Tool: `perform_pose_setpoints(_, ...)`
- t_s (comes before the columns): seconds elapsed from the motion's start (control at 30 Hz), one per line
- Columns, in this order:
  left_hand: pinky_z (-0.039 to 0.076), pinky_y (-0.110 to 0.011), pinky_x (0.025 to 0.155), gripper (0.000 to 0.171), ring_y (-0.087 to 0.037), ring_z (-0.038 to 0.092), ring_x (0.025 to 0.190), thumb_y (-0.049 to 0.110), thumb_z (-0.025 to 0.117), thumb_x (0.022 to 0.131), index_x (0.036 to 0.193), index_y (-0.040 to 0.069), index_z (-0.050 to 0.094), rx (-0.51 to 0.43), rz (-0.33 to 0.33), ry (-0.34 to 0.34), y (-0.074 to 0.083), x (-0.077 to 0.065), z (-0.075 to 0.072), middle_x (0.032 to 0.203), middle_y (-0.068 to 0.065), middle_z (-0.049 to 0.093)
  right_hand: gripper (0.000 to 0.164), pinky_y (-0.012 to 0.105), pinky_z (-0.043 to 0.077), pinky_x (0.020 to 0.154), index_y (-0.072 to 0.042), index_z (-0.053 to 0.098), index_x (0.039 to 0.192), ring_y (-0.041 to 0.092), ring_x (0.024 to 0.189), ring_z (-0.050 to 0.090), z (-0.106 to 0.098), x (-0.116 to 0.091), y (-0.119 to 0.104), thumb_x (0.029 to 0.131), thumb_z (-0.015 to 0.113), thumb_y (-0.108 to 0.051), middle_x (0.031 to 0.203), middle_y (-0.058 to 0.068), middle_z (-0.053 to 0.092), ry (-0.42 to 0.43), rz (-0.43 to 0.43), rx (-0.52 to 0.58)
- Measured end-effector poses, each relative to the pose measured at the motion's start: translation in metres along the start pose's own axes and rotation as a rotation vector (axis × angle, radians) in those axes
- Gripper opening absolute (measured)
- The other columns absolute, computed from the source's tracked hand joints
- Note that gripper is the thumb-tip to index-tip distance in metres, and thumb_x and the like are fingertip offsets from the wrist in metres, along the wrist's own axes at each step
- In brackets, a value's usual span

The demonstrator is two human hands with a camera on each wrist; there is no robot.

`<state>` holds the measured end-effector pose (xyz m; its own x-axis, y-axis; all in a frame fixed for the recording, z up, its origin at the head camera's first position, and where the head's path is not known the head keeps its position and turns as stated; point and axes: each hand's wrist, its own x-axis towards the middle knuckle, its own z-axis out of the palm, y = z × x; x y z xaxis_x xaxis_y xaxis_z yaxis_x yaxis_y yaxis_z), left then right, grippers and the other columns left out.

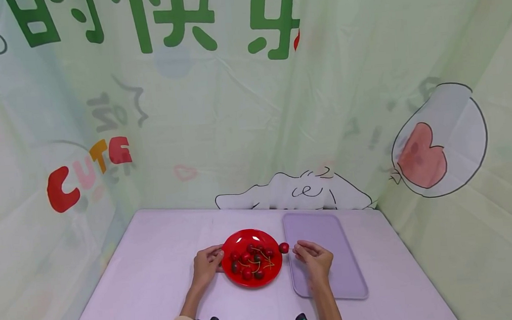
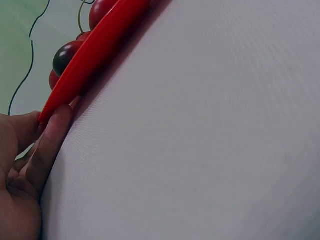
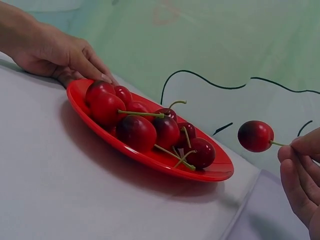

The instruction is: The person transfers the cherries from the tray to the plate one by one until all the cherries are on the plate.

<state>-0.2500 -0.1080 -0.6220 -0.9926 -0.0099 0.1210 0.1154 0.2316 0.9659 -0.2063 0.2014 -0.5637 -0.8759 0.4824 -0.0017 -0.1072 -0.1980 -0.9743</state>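
Observation:
A round red plate [image 1: 252, 282] with several dark red cherries [image 3: 136, 133] on it lies in the middle of the table. My left hand [image 1: 206, 266] grips the plate's left rim, thumb on top and fingers underneath, as the left wrist view shows. To the right of the plate, my right hand [image 1: 317, 261] pinches the green stem of a single cherry [image 3: 256, 136] between thumb and fingertips. That cherry hangs in the air off the plate's right rim, stem pointing toward the hand. Green stems [image 3: 142, 114] stick out from the cherries on the plate.
A flat light purple tray [image 1: 351, 277] lies on the table right of the plate, partly under my right hand. The pale table [image 1: 156, 266] ends at a printed curtain [image 1: 245, 131] behind and at both sides. Dark straps with devices sit at both wrists.

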Motion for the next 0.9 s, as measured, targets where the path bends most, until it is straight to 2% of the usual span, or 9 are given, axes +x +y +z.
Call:
perform_pose_setpoints(0.2, 0.063, -0.019, 0.064, 0.031, -0.019, 0.077, 0.079, 0.005, 0.067, 0.107, 0.136, -0.004, 0.072, 0.002, 0.004, 0.0, -0.002, 0.001, 0.0, 0.118, -0.024, 0.078, 0.027, 0.026, 0.068, 0.071, 0.021, 0.072, 0.116, 0.01, 0.069, 0.079, 0.005, 0.003, 0.004, 0.095, 0.079, 0.006, 0.08, 0.0, 0.082, -0.028, -0.007, 0.025)
perform_pose_setpoints(0.5, 0.064, -0.018, 0.066, 0.031, -0.026, 0.079, 0.084, 0.004, 0.067, 0.107, 0.136, -0.005, 0.072, 0.001, 0.015, -0.007, -0.001, 0.0, -0.001, 0.117, -0.025, 0.078, 0.031, 0.026, 0.068, 0.072, 0.023, 0.07, 0.12, 0.011, 0.071, 0.08, 0.017, -0.001, 0.0, 0.095, 0.078, 0.007, 0.082, 0.0, 0.082, -0.04, 0.011, 0.018)
perform_pose_setpoints(0.7, 0.064, -0.019, 0.065, 0.031, -0.025, 0.079, 0.083, 0.003, 0.067, 0.107, 0.136, -0.005, 0.072, 0.0, 0.019, -0.004, 0.0, 0.001, -0.001, 0.116, -0.025, 0.078, 0.031, 0.025, 0.068, 0.072, 0.022, 0.07, 0.122, 0.009, 0.071, 0.079, 0.022, -0.002, -0.001, 0.097, 0.077, 0.007, 0.083, 0.0, 0.082, -0.056, 0.02, 0.026)
perform_pose_setpoints(0.9, 0.064, -0.02, 0.066, 0.031, -0.022, 0.079, 0.082, 0.004, 0.067, 0.107, 0.136, -0.004, 0.072, 0.009, 0.011, 0.004, -0.001, 0.0, -0.001, 0.117, -0.025, 0.078, 0.03, 0.024, 0.068, 0.072, 0.022, 0.071, 0.119, 0.011, 0.074, 0.08, 0.023, 0.0, 0.007, 0.096, 0.078, 0.005, 0.086, 0.006, 0.083, -0.087, 0.01, 0.039)
